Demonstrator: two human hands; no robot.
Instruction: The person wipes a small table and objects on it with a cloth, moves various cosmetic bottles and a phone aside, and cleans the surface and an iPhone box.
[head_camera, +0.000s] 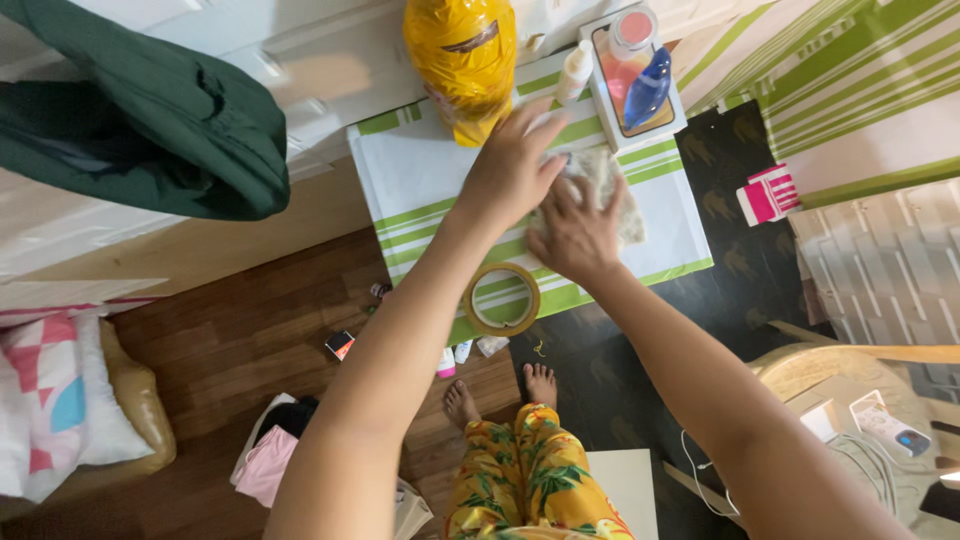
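A thin, crinkly, see-through wrapper (610, 195) with pale specks is pressed flat on the desk (420, 175), near the middle of its far half. It is soft and wrinkled, with no clear shape. The left hand (512, 165) is laid on its left edge, palm down, with the fingers (535, 120) spread and stretched forward. The right hand (577, 232) is laid on its near edge, with the fingers (590, 195) bent and kept close together on top of the wrapper. Nothing is pinched by either hand; the wrapper is only held down.

The desk is covered with a smooth white sheet with green stripes. One round roll of tape (502, 298), a flat brown ring with a hole in the middle, is seen at the near edge, just by the left arm. One tall thing wrapped in shiny yellow plastic (462, 60) is stood at the far edge. Beside it, one small white bottle (575, 72) is seen. One flat box (632, 80) with an orange and blue picture is laid at the far right corner, and one round pink lid (634, 27) is set on it.

On the brown wooden floor, two bare feet (500, 392) are seen under yellow flowery trousers (525, 475). One dark green cloth (140, 110) is hung at the left. One pink and white box (768, 195) is seen on a dark mat at the right.
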